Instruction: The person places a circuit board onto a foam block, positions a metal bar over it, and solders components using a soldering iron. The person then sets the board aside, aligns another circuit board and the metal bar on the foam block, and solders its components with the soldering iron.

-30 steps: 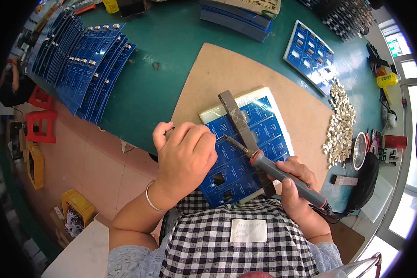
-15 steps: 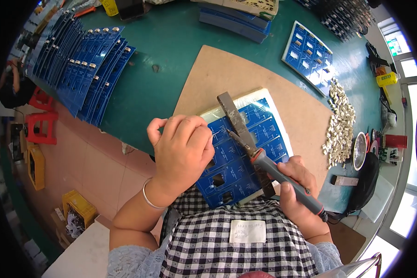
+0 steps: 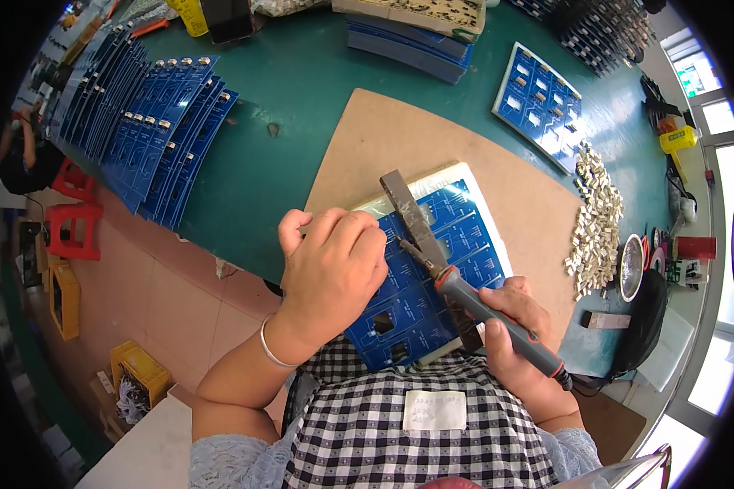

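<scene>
Head view: blue rectangular circuit board panel [image 3: 432, 277] lies on white tray over brown board. Right hand [image 3: 518, 326] grips grey-handled soldering iron [image 3: 481, 306]; left hand [image 3: 334, 269], fingers curled, has shifted slightly right.

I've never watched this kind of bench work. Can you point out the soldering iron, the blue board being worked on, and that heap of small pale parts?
soldering iron [image 3: 497, 316], head view, on its grey handle.
blue board [image 3: 473, 236], head view, on its bare upper right area.
heap of small pale parts [image 3: 595, 224], head view, on the heap's middle.
</scene>
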Available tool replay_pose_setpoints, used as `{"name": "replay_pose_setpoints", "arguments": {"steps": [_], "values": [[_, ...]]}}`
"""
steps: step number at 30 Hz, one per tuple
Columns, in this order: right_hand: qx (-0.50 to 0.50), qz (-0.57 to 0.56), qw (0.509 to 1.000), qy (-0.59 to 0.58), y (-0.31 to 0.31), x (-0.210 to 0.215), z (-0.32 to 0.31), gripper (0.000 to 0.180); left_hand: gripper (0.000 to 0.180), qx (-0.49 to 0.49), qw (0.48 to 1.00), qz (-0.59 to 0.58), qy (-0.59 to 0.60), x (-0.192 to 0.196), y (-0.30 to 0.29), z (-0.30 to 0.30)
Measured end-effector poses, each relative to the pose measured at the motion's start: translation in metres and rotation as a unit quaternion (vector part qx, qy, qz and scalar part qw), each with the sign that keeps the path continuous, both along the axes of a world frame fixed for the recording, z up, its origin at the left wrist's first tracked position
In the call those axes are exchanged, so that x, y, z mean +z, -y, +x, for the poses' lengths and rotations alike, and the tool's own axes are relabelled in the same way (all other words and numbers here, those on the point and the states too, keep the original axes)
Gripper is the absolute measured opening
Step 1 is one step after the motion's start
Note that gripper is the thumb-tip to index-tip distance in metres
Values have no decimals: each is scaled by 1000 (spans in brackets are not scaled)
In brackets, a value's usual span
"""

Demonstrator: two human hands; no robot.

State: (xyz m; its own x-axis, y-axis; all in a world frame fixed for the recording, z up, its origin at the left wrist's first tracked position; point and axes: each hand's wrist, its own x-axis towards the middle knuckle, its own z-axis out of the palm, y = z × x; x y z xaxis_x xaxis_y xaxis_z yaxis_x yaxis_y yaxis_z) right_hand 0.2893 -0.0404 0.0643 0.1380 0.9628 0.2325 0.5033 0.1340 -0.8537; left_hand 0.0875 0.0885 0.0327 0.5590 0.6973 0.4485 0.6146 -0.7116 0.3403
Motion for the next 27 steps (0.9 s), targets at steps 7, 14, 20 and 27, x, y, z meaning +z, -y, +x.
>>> {"name": "replay_pose_setpoints", "arguments": {"steps": [7, 14, 20, 27], "values": [[-26, -45, 997, -64, 0, 0, -3, 28, 13, -8, 1000, 4, -28, 1, -4, 1], [-11, -47, 996, -69, -2, 0, 0, 30, 13, -7, 999, 0, -45, 3, -6, 2], [-15, -47, 996, -71, -7, -2, 0, 29, 12, -12, 999, -17, -46, 4, -12, 6], [-10, -22, 998, -56, -12, -2, -1, 27, 13, -12, 998, -40, -51, 8, -17, 7]]}}
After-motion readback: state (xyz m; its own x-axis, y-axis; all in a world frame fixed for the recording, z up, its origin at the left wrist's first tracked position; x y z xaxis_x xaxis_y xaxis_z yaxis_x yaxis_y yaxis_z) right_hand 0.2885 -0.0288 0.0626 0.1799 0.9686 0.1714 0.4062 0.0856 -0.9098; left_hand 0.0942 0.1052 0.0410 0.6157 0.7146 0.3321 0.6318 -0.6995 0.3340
